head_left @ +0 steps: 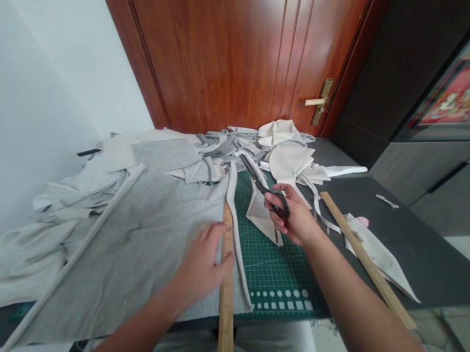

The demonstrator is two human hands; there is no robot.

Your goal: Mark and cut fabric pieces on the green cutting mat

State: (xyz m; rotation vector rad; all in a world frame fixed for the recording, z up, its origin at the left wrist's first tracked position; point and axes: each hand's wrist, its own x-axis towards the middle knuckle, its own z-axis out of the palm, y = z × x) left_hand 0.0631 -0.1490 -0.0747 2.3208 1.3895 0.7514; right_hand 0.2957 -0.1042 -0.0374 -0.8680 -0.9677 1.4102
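Observation:
My left hand (203, 261) lies flat with fingers spread on a large grey cloth (132, 249), its thumb against a wooden ruler (226, 295) that runs along the cloth's right edge. My right hand (294, 216) is closed on the handles of black scissors (261, 183), blades pointing up and left over a green cutting mat (278, 267). A narrow cut strip of pale fabric (239, 243) lies right of the ruler, and a pale triangular scrap (262, 216) sits under my right hand.
Several grey and white fabric scraps (221, 150) are heaped at the far end of the dark table (429, 256), before a wooden door (240, 38). A second wooden ruler (365, 261) lies at the right, a white wall on the left.

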